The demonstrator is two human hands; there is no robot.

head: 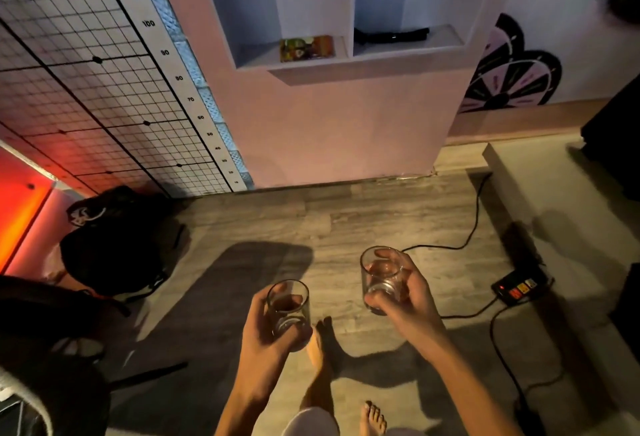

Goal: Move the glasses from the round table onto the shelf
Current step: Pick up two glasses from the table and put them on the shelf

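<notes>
Clear cylindrical glasses [288, 311] in both hands [266, 342]

Black backpack [114, 245] — power strip [519, 288] (floor)

Dim room, with a red glow [20, 214] at the left edge. Hard shadows fall across the floor [363, 214], perhaps from a lamp behind. Wide-angle bending warps the edges; detail is soft and grainy.

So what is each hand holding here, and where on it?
Left hand grips a clear glass around its lower side wall; right hand grips another glass the same way. Both upright.
</notes>
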